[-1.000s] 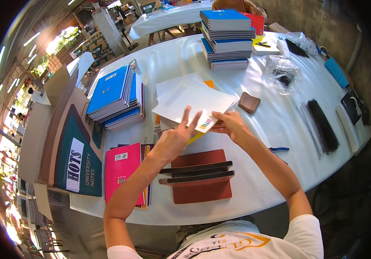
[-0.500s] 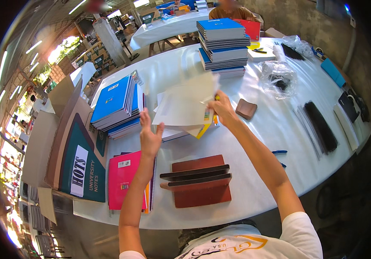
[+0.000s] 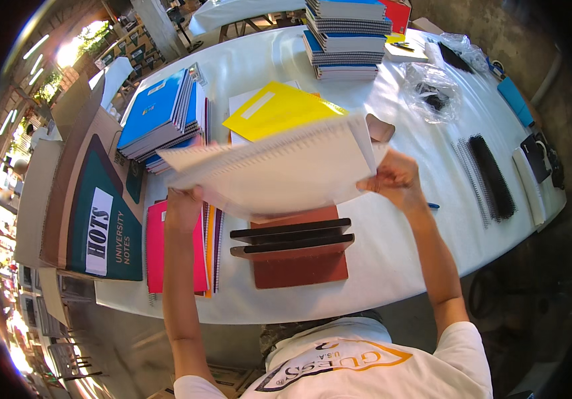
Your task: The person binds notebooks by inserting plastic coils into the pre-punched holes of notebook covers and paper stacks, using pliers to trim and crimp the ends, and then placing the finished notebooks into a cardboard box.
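Both of my hands hold up a loose batch of white sheets (image 3: 279,169) with a row of punched holes along its upper edge, slightly blurred. My left hand (image 3: 185,205) is closed on the lower left corner. At the right edge, my right hand (image 3: 396,178) pinches the sheets between thumb and fingers. Below the sheets stands a reddish-brown wooden stand (image 3: 302,269) with two dark upright bars. Behind them, a yellow punched cover sheet (image 3: 279,110) lies on other papers. A small brown block (image 3: 380,128) is partly hidden beyond my right hand.
On the left are a cardboard box (image 3: 86,219), blue notebooks (image 3: 156,106) and pink notebooks (image 3: 176,256). A tall pile of spiral notebooks (image 3: 346,43) rises at the back. To the right lie black binding coils (image 3: 492,176), a plastic bag (image 3: 432,96) and a blue pen (image 3: 434,205).
The sheets have come nearer and are tilted up, leaving the yellow cover sheet behind exposed. My left hand, open before, now grips their corner. My right hand has moved nearer and to the right.
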Motion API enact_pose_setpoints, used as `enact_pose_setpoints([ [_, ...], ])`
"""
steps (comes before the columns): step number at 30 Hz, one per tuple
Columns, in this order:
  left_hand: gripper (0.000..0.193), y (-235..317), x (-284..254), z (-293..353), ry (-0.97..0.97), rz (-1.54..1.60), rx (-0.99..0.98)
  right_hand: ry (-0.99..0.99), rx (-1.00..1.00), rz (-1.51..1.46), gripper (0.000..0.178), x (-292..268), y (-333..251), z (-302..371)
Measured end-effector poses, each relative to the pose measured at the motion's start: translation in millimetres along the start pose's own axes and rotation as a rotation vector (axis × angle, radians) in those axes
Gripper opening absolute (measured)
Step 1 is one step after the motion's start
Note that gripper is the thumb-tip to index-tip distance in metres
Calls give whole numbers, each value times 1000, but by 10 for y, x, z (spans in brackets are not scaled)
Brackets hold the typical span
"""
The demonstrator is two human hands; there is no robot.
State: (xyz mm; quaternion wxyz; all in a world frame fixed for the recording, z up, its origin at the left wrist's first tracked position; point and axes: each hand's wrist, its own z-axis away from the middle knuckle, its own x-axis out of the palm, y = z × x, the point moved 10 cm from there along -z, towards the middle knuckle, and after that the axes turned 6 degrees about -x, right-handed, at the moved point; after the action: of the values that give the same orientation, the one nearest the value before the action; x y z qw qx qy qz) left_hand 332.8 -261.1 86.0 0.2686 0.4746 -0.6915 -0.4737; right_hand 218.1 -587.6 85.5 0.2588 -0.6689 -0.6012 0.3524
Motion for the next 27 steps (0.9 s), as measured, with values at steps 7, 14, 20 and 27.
enact_pose_setpoints([
  [7, 76, 44, 79, 328, 40, 138, -251, 165, 305, -352, 18, 205, 688, 701],
  [14, 50, -999, -276, 892, 245, 224, -248, 22, 439, -277, 26, 599, 986, 856],
  [20, 50, 706, -19, 485, 148, 197, 83, 126, 302, -134, 22, 63, -90, 516],
  [27, 52, 735, 446, 645, -43, 225, 86, 264, 211, 88, 27, -37, 95, 1048],
])
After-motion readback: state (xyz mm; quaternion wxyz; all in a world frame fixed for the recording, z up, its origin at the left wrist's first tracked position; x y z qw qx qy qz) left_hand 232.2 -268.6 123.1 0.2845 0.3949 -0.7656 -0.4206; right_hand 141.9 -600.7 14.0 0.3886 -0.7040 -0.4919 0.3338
